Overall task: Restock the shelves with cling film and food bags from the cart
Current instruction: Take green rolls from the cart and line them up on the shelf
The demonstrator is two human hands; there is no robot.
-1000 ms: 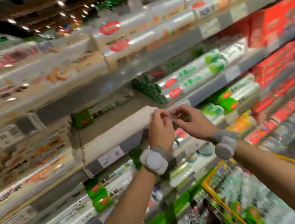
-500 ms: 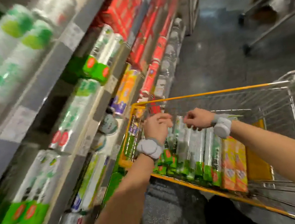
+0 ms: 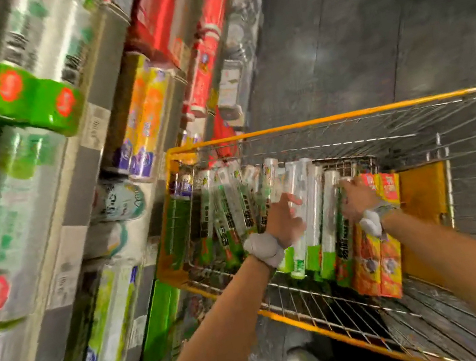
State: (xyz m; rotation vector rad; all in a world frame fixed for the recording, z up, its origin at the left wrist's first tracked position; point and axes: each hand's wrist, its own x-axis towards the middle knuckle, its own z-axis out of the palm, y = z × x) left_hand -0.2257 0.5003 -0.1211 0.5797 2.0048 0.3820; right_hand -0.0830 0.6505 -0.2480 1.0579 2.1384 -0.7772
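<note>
Rolls of cling film (image 3: pixel 315 199) are lying side by side in the yellow-rimmed wire cart (image 3: pixel 315 120), their green-labelled ends pointing toward the person. Just to their right, orange and yellow food bag boxes (image 3: pixel 383 263) are standing against them, near the cart's yellow end panel.

Both arms are reaching down into the cart. The left hand (image 3: pixel 283 223) is resting over the middle rolls. Its grip is apart, with the thumb (image 3: pixel 295 202) stretching across a clear roll and standing off from the other fingers. The right hand (image 3: pixel 356 201) is pressing down where the last rolls are meeting the food bag boxes. Its fingers are looking curled, but motion blur is hiding whether its grip is clamped on anything, so I cannot tell. A pale grey band is sitting on the left wrist (image 3: pixel 264 248) and another on the right wrist (image 3: pixel 371 222).

The shelves (image 3: pixel 74 188) are running along the left, tilted and blurred in the head view. They are carrying green-capped rolls (image 3: pixel 31 98) up high, orange-yellow packs (image 3: pixel 143 114) further along and red boxes (image 3: pixel 170 12) beyond them. The cart is standing close beside the shelves on a dark grey floor (image 3: pixel 363 33).
</note>
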